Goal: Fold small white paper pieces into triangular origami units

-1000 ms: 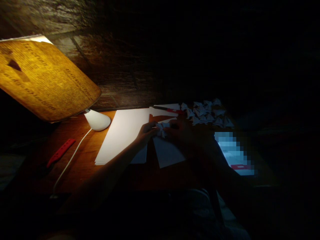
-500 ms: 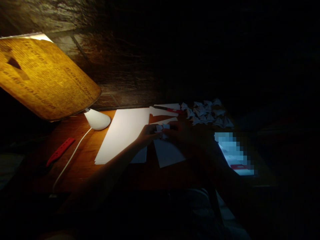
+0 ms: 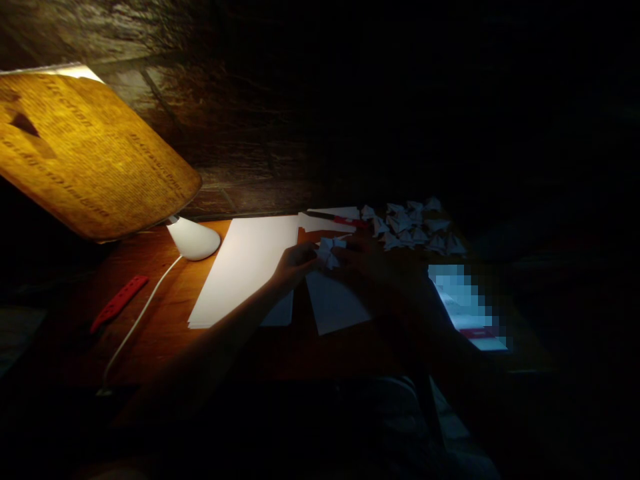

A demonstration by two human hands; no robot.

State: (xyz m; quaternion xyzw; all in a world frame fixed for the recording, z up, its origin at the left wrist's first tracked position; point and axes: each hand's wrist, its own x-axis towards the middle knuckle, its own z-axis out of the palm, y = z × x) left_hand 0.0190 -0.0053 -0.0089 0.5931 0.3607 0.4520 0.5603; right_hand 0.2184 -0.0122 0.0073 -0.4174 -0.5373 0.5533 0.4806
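Note:
Between my two hands is a small folded white paper piece, with creased flaps facing up. My left hand pinches its left edge with thumb and fingers. My right hand, mostly in shadow, grips the right edge; its fingers are hard to make out. Below the folded piece lies a loose white sheet on the table. To the left is a stack of white paper. Several folded paper pieces lie grouped beyond my right hand.
A lamp with a printed yellow shade and white base stands at left, its white cord crossing the wooden table. A red-handled cutter, a dark-bladed red tool and a glowing screen lie around.
The folded paper has opened out between my fingers, showing a wider face. My hands have spread slightly apart and stay over the same spot.

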